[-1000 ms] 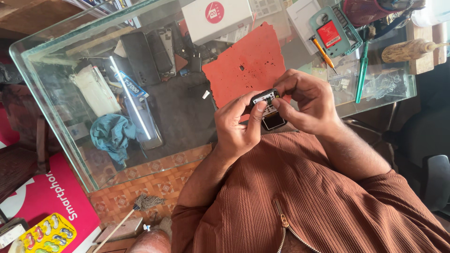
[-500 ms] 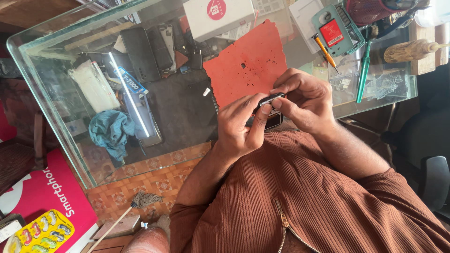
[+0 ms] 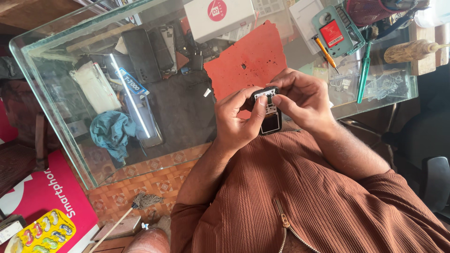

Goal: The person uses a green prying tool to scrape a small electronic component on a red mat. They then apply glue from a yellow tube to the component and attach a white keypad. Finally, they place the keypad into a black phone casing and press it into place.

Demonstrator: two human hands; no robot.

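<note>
Both hands are clamped on a small black keypad phone (image 3: 268,110), held just above the near edge of the glass tabletop (image 3: 187,117) and close to the person's chest. The left hand (image 3: 236,122) grips it from one side, its thumb pressed over the keypad end; the right hand (image 3: 303,98) closes on the other side, its fingertips pinching the phone's top end. The phone's dark screen end points toward the brown ribbed shirt (image 3: 318,197). Just beyond the hands a ragged red mat (image 3: 248,58) lies on the tabletop, with a white box (image 3: 218,16) at the far edge behind it. Toward the tabletop's right end lie an orange-handled screwdriver (image 3: 324,52), a green tool case (image 3: 336,29) and a green-handled brush (image 3: 364,70), well apart from the phone. Under the glass, toward the left end, sit a crumpled blue cloth (image 3: 112,133) and several dark phone bodies (image 3: 150,58).
</note>
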